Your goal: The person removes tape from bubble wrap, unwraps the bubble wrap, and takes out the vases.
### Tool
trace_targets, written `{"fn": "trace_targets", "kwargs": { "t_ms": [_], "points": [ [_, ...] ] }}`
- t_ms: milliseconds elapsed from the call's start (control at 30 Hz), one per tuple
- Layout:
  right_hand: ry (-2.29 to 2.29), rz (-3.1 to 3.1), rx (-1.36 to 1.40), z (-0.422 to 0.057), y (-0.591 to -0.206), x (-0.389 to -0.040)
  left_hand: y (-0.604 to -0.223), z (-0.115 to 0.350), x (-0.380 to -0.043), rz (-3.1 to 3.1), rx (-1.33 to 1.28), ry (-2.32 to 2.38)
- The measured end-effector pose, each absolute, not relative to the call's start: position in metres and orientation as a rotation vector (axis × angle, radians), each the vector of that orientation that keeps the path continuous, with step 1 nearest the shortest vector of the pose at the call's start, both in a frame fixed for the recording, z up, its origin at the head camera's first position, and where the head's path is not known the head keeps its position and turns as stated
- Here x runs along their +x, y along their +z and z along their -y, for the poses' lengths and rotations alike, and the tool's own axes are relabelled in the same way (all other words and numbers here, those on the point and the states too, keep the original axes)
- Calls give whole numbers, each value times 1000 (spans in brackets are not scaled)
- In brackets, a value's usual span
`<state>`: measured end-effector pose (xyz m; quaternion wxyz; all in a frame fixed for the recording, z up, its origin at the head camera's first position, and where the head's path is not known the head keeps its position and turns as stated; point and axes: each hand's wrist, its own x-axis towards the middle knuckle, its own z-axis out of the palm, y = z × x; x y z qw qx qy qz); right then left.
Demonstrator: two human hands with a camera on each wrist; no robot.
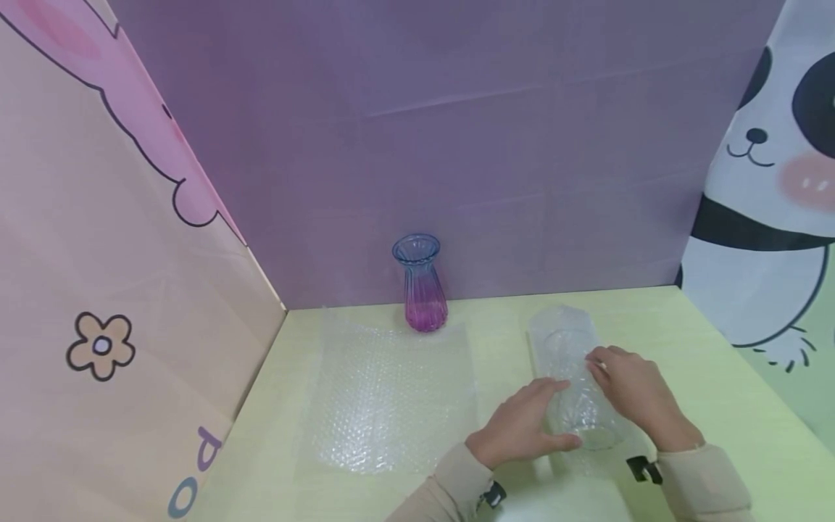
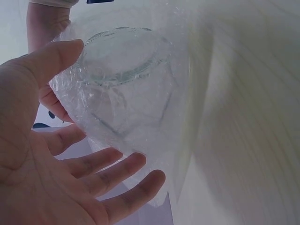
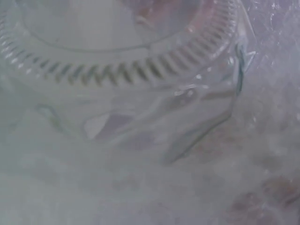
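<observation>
A clear glass vase (image 1: 596,437) lies on its side on the table, its round base toward me. Bubble wrap (image 1: 559,319) surrounds it and extends past its far end. My left hand (image 1: 522,428) is at the vase's left side, thumb near the base and fingers spread along the wrap, as the left wrist view shows. From the right, my right hand (image 1: 636,388) pinches the wrap over the vase's upper side with bent fingers. The right wrist view shows the ridged glass base (image 3: 117,70) up close through the film; the right fingertips are hidden there.
A second sheet of bubble wrap (image 1: 391,399) lies flat on the table to the left. Behind it a blue-to-pink ribbed vase (image 1: 425,290) stands upright near the purple back wall (image 1: 457,145). Printed panels (image 1: 150,275) enclose both sides of the table.
</observation>
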<state>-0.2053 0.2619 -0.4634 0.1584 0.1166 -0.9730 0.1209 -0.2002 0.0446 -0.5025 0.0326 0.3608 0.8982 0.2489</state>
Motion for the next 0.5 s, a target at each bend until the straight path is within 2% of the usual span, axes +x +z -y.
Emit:
{"fn": "trace_targets", "kwargs": {
  "t_ms": [500],
  "points": [
    [481, 2676, 271, -269, -471, -205, -501, -45, -198, -2767, 1125, 770]
  ]
}}
